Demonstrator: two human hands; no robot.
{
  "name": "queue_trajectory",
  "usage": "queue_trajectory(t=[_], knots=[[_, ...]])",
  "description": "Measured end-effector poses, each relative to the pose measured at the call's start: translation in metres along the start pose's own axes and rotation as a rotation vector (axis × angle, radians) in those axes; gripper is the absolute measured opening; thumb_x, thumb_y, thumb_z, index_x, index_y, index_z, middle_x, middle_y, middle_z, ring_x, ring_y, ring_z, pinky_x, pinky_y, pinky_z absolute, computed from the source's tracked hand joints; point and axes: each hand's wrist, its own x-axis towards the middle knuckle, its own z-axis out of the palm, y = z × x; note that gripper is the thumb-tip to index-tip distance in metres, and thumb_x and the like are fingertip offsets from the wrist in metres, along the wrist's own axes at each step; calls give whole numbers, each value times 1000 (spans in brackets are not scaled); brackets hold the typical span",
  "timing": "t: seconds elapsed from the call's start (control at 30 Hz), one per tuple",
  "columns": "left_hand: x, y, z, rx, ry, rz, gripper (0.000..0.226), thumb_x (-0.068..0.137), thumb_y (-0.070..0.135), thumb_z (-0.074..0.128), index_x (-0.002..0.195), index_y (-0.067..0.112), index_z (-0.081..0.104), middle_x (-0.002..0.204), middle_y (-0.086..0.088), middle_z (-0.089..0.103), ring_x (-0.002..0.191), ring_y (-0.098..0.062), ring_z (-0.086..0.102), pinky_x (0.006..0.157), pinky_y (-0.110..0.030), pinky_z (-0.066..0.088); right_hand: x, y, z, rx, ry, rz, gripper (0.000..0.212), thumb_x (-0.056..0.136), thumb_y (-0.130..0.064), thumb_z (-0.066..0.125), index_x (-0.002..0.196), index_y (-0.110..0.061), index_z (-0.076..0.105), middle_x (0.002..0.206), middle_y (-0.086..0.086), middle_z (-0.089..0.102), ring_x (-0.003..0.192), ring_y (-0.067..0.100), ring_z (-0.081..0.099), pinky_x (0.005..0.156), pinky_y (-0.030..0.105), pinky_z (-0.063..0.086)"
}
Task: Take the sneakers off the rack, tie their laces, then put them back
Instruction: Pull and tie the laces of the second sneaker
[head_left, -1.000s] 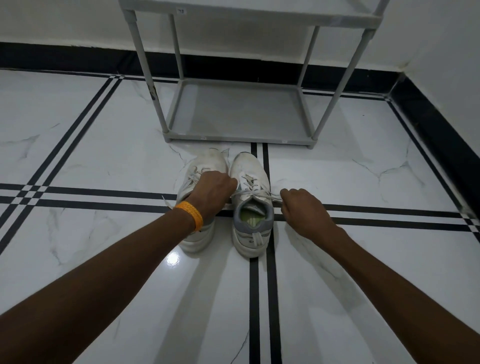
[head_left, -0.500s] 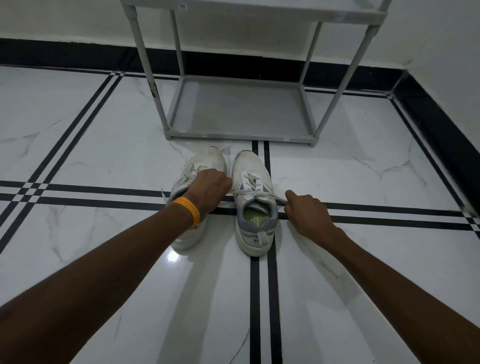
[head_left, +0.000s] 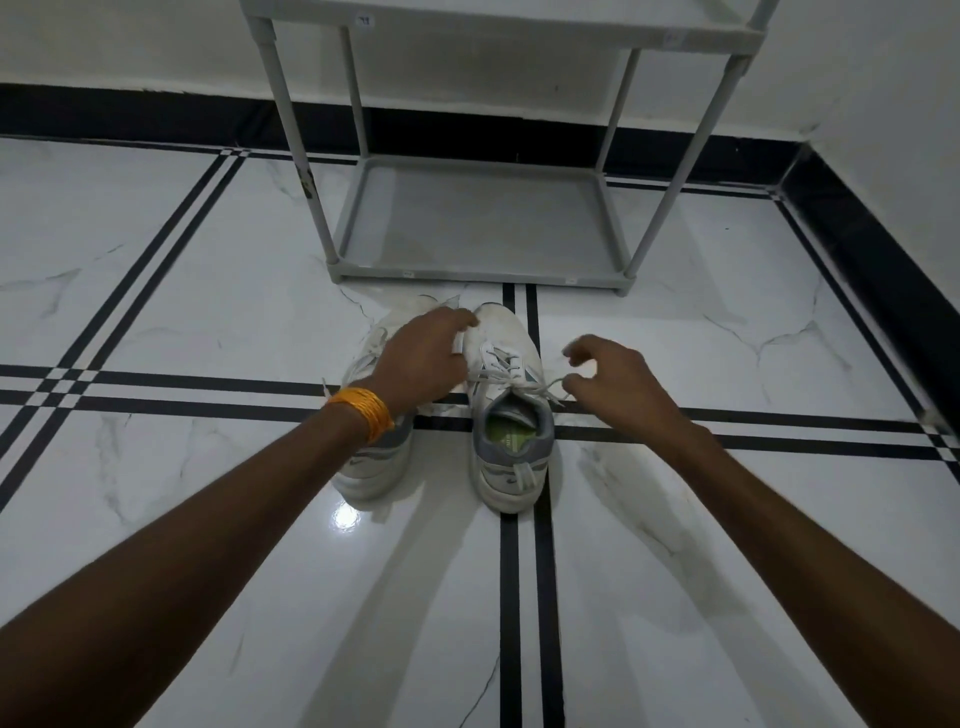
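Here, before the rack (head_left: 483, 223), left hand (head_left: 423, 358) covers the left shoe (head_left: 370, 467), grip unclear; right hand (head_left: 618, 384) hangs open-fingered beside the right shoe (head_left: 506, 467).

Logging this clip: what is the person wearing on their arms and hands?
Both forearms are bare: no sleeves in view, no gloves on the left hand or right hand. A bright orange ribbed band circles the left wrist; the right wrist carries nothing.

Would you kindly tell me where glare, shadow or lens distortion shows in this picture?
Head view: bright glare spot on the floor beside the heel of the left shoe; soft arm shadows across the tiles; wide lens splays the legs of the rack; dim overall.
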Motion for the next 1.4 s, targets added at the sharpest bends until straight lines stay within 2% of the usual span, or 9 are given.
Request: queue_trajectory(t=[0.17, 0.37, 0.47, 0.6, 0.8, 1.07, 1.27, 1.33, 1.4], knots=[[-13, 10, 41, 132, -207, 147, 44, 97, 14, 49, 140, 10, 46, 132, -15, 52, 112, -31, 57, 95, -38, 47, -7, -23, 39, -366, -95, -157, 25, 95, -21, 56, 111, -2, 63, 110, 18, 64, 95, 32, 63, 71, 28, 38], [-29, 1, 58, 302, -43, 180, 26, 94, 15, 55, 119, 10, 55, 111, -12, 56, 91, -29, 61, 78, -39, 52, -12, -14, 47, -366, 28, -165, 26, 97, -24, 52, 99, -2, 66, 98, 18, 66, 88, 32, 60, 66, 27, 29], [-27, 1, 54, 501, 26, 332, 13, 95, 16, 51, 103, 7, 56, 98, -15, 59, 73, -30, 60, 56, -36, 39, -11, -9, 47, -300, 105, -194, 26, 97, -23, 53, 92, -3, 68, 90, 17, 69, 80, 31, 62, 65, 29, 34], [-23, -15, 46, 613, 36, 507, 9, 88, 15, 60, 92, 7, 58, 79, -13, 59, 54, -29, 57, 44, -32, 35, -13, 5, 45, -400, 89, -288, 13, 90, -18, 64, 92, -5, 63, 89, 16, 64, 76, 32, 62, 63, 34, 44], [-21, -22, 51, 601, 12, 492, 14, 92, 18, 57, 100, 6, 59, 81, -15, 63, 57, -32, 60, 48, -37, 46, -18, 12, 51, -449, 103, -347, 23, 69, -7, 81, 79, -5, 60, 72, 15, 60, 53, 30, 57, 47, 28, 36], [-23, -18, 50, 588, -41, 451, 23, 100, 22, 42, 114, 8, 53, 101, -16, 64, 81, -35, 63, 65, -39, 45, -16, 18, 56, -360, 157, -313, 12, 79, -11, 72, 77, -6, 62, 76, 14, 62, 61, 32, 59, 52, 30, 37], [-22, -6, 49, 623, -80, 307, 18, 96, 24, 49, 109, 11, 52, 102, -11, 65, 85, -35, 64, 64, -37, 41, -11, 19, 56, -303, 129, -249, 16, 92, -18, 58, 81, -7, 61, 80, 13, 62, 70, 32, 59, 59, 31, 36], [-25, -1, 43, 464, -25, 238, 14, 93, 21, 52, 105, 15, 53, 101, -7, 64, 84, -32, 64, 68, -38, 50, -10, 16, 52, -220, 103, -192, 22, 97, -25, 51, 90, -7, 63, 88, 11, 64, 82, 30, 61, 66, 30, 37], [-30, -3, 23, 82, 152, 121, 14, 91, 22, 50, 105, 20, 52, 102, -2, 60, 84, -25, 61, 73, -37, 51, -11, 12, 45, -79, 99, -104, 34, 96, -38, 51, 116, -11, 58, 111, 10, 62, 101, 27, 61, 79, 34, 46]])
